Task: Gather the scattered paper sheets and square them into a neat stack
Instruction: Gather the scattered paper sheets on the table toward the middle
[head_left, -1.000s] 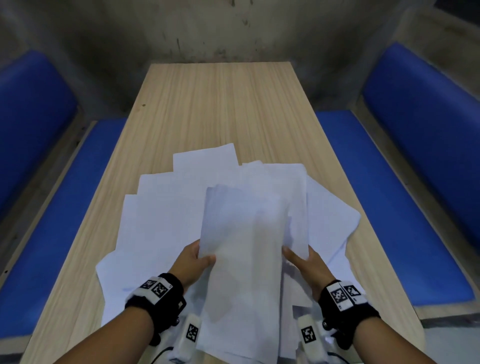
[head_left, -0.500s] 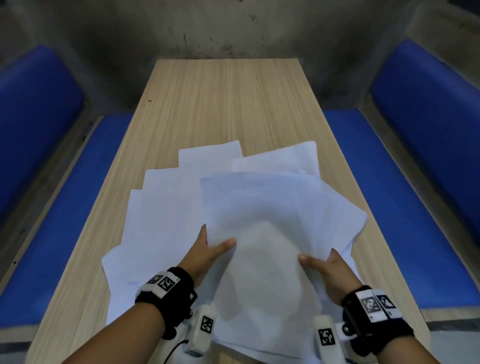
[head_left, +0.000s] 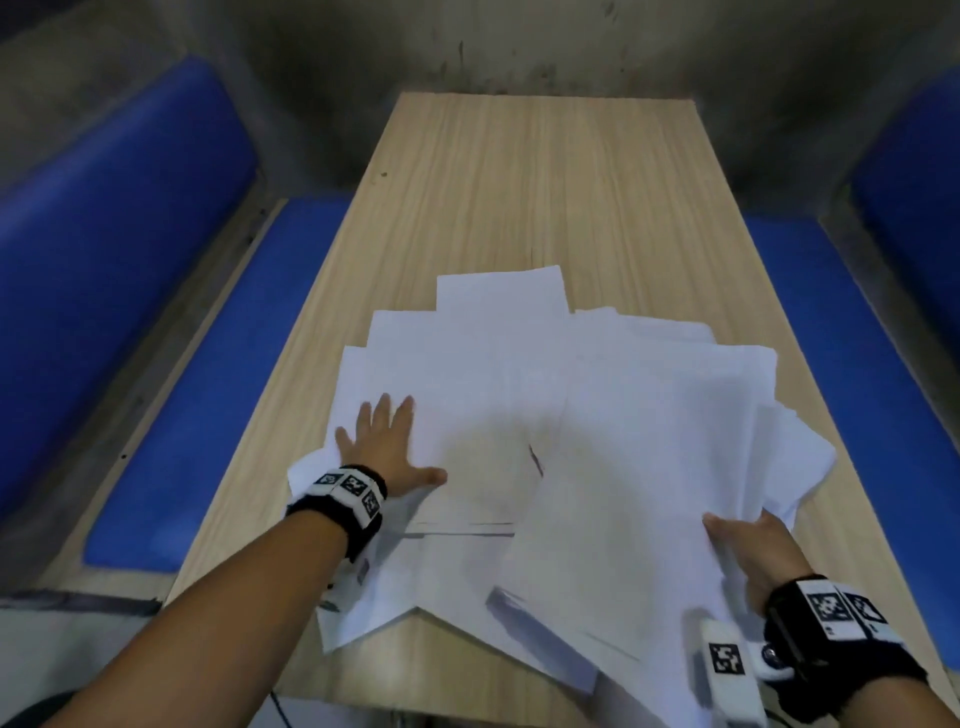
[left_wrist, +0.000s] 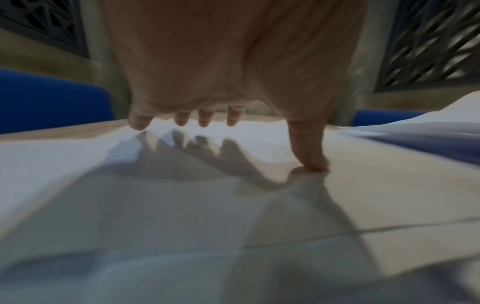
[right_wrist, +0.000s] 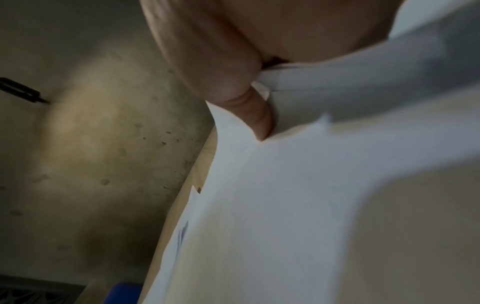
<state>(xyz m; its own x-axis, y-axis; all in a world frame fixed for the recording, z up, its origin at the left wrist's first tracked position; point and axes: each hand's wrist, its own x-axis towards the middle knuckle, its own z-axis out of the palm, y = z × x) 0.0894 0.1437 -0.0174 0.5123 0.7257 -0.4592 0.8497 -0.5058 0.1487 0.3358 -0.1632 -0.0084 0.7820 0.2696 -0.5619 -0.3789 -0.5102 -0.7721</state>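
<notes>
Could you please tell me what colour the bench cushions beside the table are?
The bench cushions are solid blue, shown best in the head view.

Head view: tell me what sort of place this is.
Probably a booth-style seating nook, such as in a canteen or diner. A long wooden table is flanked by blue padded benches with blue backrests, ending at a stained concrete wall. White paper sheets cover its near end.

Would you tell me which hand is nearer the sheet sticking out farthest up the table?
Left. The left hand lies flat just below-left of that sheet; the right hand grips papers near the table's edge.
</notes>
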